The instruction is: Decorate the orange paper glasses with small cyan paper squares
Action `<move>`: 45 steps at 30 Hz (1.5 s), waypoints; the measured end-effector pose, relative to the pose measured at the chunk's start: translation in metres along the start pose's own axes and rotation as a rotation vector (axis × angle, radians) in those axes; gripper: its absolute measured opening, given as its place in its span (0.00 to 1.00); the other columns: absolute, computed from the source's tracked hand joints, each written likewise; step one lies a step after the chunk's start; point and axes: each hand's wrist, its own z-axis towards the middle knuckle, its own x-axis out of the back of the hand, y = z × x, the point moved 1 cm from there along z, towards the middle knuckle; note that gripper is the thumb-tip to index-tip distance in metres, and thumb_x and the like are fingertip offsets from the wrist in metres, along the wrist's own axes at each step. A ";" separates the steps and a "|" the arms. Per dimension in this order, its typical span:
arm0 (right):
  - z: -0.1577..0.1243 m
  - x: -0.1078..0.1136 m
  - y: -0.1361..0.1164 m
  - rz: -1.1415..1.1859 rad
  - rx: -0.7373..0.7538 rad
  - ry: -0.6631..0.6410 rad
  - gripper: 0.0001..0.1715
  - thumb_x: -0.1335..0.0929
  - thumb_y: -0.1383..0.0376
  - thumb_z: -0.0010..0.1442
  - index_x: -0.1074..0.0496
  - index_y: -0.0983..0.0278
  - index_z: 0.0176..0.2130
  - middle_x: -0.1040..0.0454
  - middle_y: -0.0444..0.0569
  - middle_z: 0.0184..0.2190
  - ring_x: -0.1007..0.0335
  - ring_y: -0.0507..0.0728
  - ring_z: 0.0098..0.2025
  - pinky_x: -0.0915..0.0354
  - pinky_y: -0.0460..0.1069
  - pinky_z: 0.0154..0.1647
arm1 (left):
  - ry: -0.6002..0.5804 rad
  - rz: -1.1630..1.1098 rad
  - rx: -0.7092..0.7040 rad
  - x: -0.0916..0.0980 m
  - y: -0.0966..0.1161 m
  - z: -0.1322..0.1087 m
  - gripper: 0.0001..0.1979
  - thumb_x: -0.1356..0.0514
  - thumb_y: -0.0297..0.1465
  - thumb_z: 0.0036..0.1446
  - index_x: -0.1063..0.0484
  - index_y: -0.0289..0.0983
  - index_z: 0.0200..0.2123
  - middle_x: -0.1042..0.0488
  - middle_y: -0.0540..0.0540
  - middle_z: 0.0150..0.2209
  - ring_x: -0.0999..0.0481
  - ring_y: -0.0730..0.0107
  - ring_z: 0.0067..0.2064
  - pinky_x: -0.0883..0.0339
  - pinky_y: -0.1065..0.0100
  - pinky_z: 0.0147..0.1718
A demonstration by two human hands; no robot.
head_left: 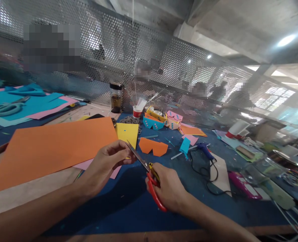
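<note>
My right hand (pixel 170 185) grips a pair of scissors (pixel 139 157) by handles that show red and yellow. The blades point up and left. My left hand (pixel 111 159) is closed in a pinch beside the blade tips. A small yellow bit shows between its fingers, too small to name. Just past the blades, an orange paper mask shape (pixel 153 147) lies on the dark blue table surface (pixel 108 208). A yellow sheet (pixel 130 132) and a large orange sheet (pixel 60 143) lie behind and left of my left hand.
Decorated paper masks (pixel 152 123) stand near a red-and-white cup (pixel 137 111) and a dark-lidded jar (pixel 116 99). A blue glue gun (pixel 206 151) with a black cord lies right. Grey-handled scissors (pixel 9 107) rest on blue paper, left. Perforated metal panels (pixel 108 64) border the table; people show behind.
</note>
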 end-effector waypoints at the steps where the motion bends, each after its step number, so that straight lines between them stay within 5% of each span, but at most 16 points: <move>1: 0.000 0.000 0.000 0.000 0.000 0.000 0.08 0.32 0.64 0.61 0.36 0.61 0.32 0.33 0.41 0.27 0.44 0.50 0.26 0.51 0.47 0.29 | -0.003 0.000 0.000 0.000 0.000 0.000 0.06 0.28 0.33 0.52 0.20 0.39 0.29 0.23 0.50 0.30 0.23 0.69 0.35 0.27 0.70 0.38; 45: 0.000 -0.002 0.006 -0.133 -0.017 0.041 0.04 0.33 0.71 0.55 0.34 0.62 0.31 0.28 0.44 0.27 0.38 0.53 0.27 0.55 0.48 0.29 | -0.037 0.025 -0.015 -0.001 0.000 0.000 0.09 0.28 0.34 0.54 0.24 0.39 0.27 0.23 0.50 0.29 0.26 0.71 0.31 0.30 0.71 0.34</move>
